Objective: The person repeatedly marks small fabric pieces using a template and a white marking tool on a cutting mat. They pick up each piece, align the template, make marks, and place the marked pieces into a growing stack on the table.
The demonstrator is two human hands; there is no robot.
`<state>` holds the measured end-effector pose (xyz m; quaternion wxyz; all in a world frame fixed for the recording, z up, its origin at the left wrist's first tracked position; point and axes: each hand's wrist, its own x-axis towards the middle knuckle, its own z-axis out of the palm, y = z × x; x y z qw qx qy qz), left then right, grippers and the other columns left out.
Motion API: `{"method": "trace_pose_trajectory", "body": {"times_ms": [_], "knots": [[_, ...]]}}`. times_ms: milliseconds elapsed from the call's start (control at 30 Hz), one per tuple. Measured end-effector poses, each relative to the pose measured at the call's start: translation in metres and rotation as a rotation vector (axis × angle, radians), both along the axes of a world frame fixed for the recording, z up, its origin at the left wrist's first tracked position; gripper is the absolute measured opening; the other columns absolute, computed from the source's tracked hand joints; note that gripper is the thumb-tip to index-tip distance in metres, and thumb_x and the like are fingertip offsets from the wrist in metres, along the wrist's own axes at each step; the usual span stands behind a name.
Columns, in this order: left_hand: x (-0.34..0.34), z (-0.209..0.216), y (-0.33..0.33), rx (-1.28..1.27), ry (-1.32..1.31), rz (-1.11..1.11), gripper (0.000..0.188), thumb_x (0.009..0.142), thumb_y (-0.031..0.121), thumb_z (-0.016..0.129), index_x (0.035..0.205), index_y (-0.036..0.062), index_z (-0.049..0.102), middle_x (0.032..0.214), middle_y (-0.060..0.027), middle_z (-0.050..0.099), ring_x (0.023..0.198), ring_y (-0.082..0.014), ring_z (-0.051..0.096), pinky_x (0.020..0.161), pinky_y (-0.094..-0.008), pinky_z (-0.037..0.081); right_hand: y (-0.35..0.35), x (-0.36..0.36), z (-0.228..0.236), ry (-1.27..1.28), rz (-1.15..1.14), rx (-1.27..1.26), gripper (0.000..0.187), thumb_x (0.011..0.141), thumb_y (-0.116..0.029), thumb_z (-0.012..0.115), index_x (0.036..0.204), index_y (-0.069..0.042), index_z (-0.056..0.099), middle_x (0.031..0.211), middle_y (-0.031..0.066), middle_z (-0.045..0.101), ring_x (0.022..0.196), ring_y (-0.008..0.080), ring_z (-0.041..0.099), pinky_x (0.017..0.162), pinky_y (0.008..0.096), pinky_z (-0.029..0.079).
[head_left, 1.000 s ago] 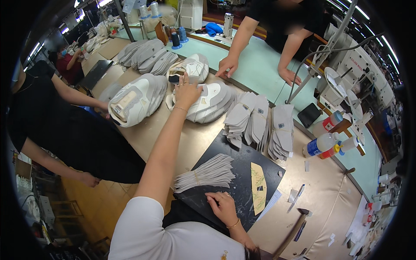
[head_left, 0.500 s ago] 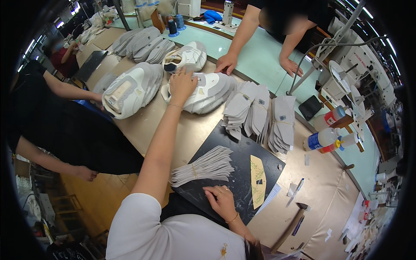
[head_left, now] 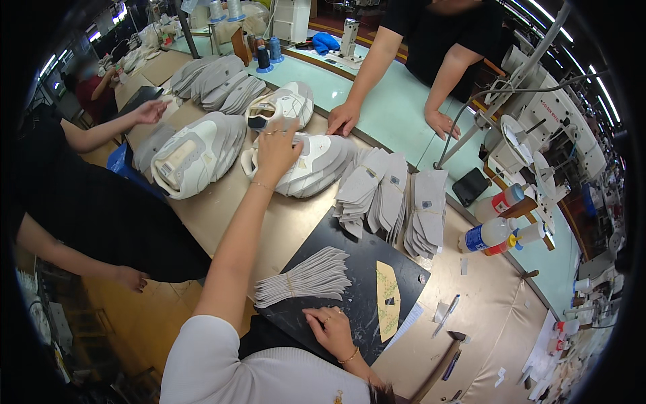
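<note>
Across a tan workbench point(head_left: 225, 225), with left hand point(head_left: 276, 155) loosely spread at nested white-and-grey shoe uppers point(head_left: 321, 160) on its far side, not clearly touching; seemingly at a handling step, needing closed fingers for any lift; with right hand point(head_left: 331, 330) half-curled on black board point(head_left: 362, 250).

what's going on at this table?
A person's left hand reaches out over the middle stack of white and grey shoe uppers, fingers spread; whether it touches them isn't clear. The right hand rests on the black mat, holding nothing visible, beside a banded bundle of grey pieces. A yellow template lies on the mat too. Across the table, a co-worker leans on both hands; another, at left, has one hand raised.
</note>
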<state>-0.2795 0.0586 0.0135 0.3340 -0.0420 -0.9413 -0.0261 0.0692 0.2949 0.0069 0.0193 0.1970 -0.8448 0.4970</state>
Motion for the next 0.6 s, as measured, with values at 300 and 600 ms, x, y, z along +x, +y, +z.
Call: {"method": "trace_pose_trajectory", "body": {"times_ms": [300,600], "knots": [[-0.007,0.011,-0.003,-0.044,-0.381,-0.007,0.056,0.094,0.044,0.06,0.142,0.014,0.055,0.121,-0.0127,0.071,0.118,-0.0282,0.063,0.103,-0.0528,0.036,0.0,0.001,0.0,0.012,0.002,-0.02,0.01,0.091,-0.013,0.071,0.099,-0.01,0.076,0.072,0.0044,0.063,0.06,0.0231,0.056,0.062,0.0339,0.042],[-0.036,0.017,-0.001,0.249,-0.508,0.203,0.107,0.081,0.047,0.074,0.16,-0.0005,0.018,0.127,-0.0234,0.067,0.128,-0.0342,0.058,0.106,-0.0535,0.033,-0.001,0.004,-0.004,0.009,-0.004,-0.022,0.009,0.09,-0.011,0.072,0.098,-0.01,0.076,0.071,0.0052,0.062,0.061,0.0235,0.055,0.063,0.0345,0.042]]}}
